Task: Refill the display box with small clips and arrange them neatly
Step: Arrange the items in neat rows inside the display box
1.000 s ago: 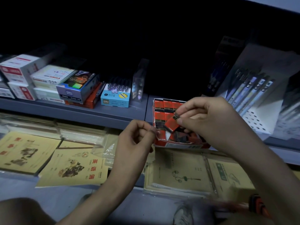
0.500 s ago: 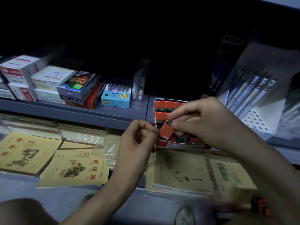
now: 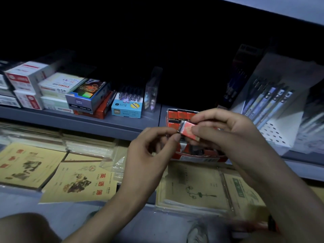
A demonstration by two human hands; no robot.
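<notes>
A red display box sits on the grey shelf at centre right, with small red clip packs standing in rows at its back. My right hand holds one small red clip pack above the box, between thumb and fingers. My left hand pinches the pack's left end with thumb and forefinger. The hands hide much of the box's inside.
Stationery boxes and a blue box line the shelf at left. A white pen rack stands at right. Yellow exercise books lie on the lower shelf, with a clear plastic wrapper beside them.
My right hand lifted the red pack up out of the box and turned it sideways. My left hand rose to meet it and took hold of its left end.
</notes>
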